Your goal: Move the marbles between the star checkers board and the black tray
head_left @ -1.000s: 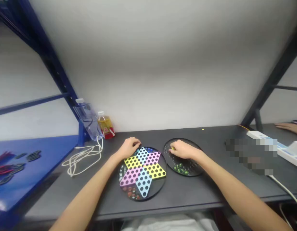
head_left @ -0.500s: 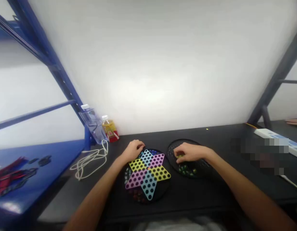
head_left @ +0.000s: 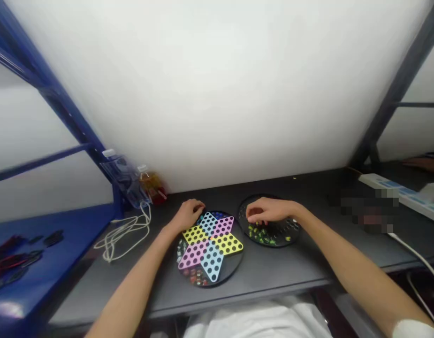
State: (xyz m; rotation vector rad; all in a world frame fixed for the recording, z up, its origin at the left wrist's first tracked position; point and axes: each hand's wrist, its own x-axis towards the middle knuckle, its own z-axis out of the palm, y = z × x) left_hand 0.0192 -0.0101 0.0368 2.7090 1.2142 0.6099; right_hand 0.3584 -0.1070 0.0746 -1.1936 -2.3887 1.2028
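A round Chinese checkers board lies on the dark table, its star in yellow, pink and pale blue. Small coloured marbles sit in its rim sections: red, clear and blue ones show. My left hand rests at the board's upper left edge with curled fingers; whatever is between them is hidden. To the right is a round black tray with yellow-green marbles and clear ones. My right hand hovers over it, fingertips pinched together; I cannot make out what they hold.
A loose white cable lies left of the board, near a clear bottle and a bottle of amber drink. A white power strip is at the right. Blue shelf posts stand left, before a white wall.
My view has tilted down and shifted right. My right hand stays over the tray, lifted slightly off the yellow-green marbles, so more of them show. My left hand keeps its place at the board's edge.
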